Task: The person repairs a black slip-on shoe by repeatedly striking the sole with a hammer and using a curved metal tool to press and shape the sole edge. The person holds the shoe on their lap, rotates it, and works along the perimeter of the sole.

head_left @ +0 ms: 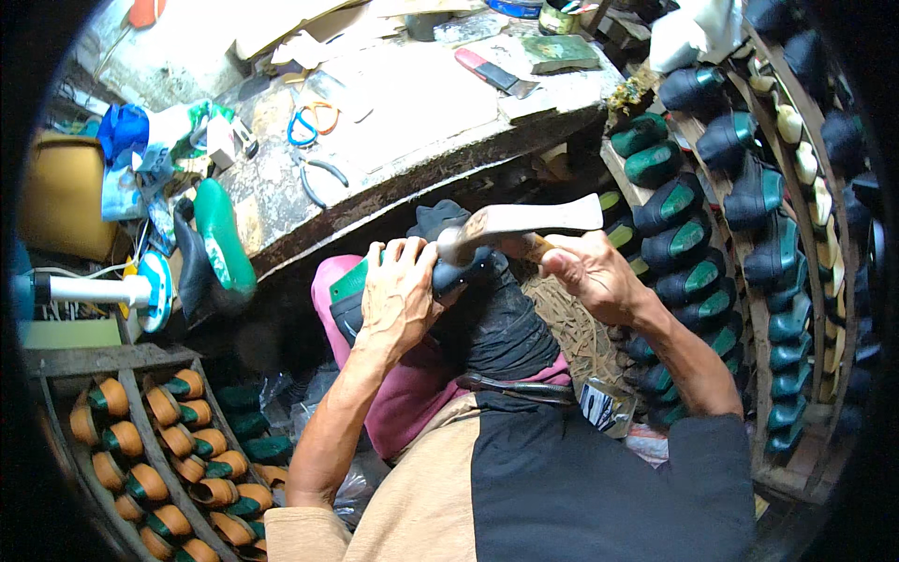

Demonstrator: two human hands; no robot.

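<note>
Gripped: dark shoe upper on a green last (449, 276), clasped by left hand (398, 300); hammer (520, 225) clenched in right hand (590, 276).

Held over lap on pink cloth (412, 393), below worn workbench (393, 131). Hammer head resting on shoe. Pliers (520, 386) lying across lap. Racks of lasted shoes (740, 225) at right, tan-topped lasts (159, 440) at lower left.

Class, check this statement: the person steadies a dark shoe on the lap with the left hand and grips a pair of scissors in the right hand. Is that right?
Not quite. The head view shows the right hand gripping a hammer, not scissors. The rest holds: the left hand steadies the dark shoe on the lap.
</note>
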